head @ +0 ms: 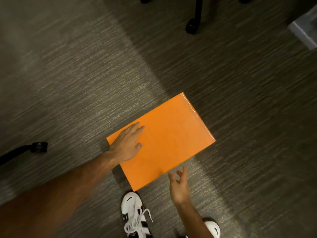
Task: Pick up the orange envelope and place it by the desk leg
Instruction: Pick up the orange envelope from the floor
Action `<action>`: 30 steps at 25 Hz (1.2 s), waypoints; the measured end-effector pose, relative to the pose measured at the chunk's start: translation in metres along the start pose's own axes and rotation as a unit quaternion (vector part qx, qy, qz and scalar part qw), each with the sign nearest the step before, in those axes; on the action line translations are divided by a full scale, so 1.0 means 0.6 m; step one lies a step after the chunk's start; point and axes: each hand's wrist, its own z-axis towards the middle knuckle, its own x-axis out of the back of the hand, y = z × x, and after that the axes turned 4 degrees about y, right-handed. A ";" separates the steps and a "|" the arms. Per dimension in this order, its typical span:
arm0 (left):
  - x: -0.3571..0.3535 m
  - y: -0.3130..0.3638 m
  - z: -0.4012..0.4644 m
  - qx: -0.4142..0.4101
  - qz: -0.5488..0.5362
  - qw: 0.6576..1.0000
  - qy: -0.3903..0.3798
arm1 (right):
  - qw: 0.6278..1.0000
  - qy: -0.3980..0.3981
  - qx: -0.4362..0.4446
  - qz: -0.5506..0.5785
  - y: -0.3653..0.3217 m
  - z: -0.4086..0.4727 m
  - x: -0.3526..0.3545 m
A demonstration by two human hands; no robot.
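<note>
A large orange envelope [169,140] lies flat on the carpet, turned at an angle, just in front of my feet. My left hand [127,143] rests palm down on its left corner, fingers together and flat, not gripping. My right hand [179,185] hovers by the envelope's near right edge, fingers spread apart and holding nothing. No desk leg is plainly visible.
Grey striped carpet [77,79] covers the floor. My white and black shoes [133,215] stand just below the envelope. A black chair caster [193,26] is at the top, another chair leg with caster [38,146] at the left. A pale bin [304,30] sits top right.
</note>
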 end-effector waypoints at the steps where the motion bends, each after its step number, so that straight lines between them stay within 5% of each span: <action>1: -0.003 -0.011 0.011 0.006 0.002 1.000 0.010 | 1.000 0.000 -0.006 0.020 0.004 0.012 -0.013; 13: -0.027 -0.057 0.023 0.169 -0.018 0.984 -0.054 | 0.979 -0.046 -0.061 0.187 0.036 0.069 -0.040; 21: -0.050 0.063 -0.016 0.143 -0.176 0.971 -0.079 | 0.989 0.022 -0.031 0.143 0.052 0.036 0.101; 30: -0.058 0.288 0.047 0.058 -0.225 0.968 -0.093 | 0.984 0.128 -0.041 0.118 0.060 0.022 0.308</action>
